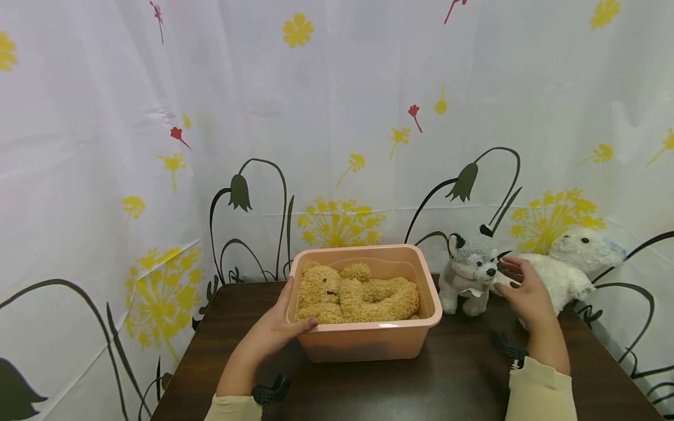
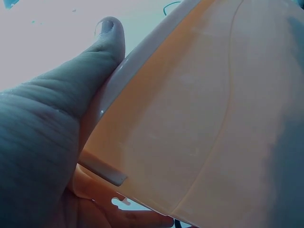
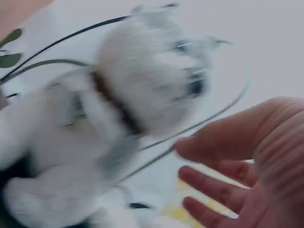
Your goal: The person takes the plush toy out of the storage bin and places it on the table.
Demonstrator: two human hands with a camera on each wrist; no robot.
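A peach-coloured plastic tub stands on the table with a curly golden plush toy lying inside it. My left hand grips the tub at its left end, the thumb on the front rim. In the left wrist view, that thumb lies along the rim while other fingers reach round the tub's end. Right of the tub sits a grey-and-white plush dog with a collar. Beside this dog is my right hand, its fingers spread and loosely bent, with nothing in them; the thumb tip is close to the toy.
A white fluffy plush animal is at the table's right side, partly behind my right hand. The dark wooden table meets a white curtain printed with flowers at its back edge.
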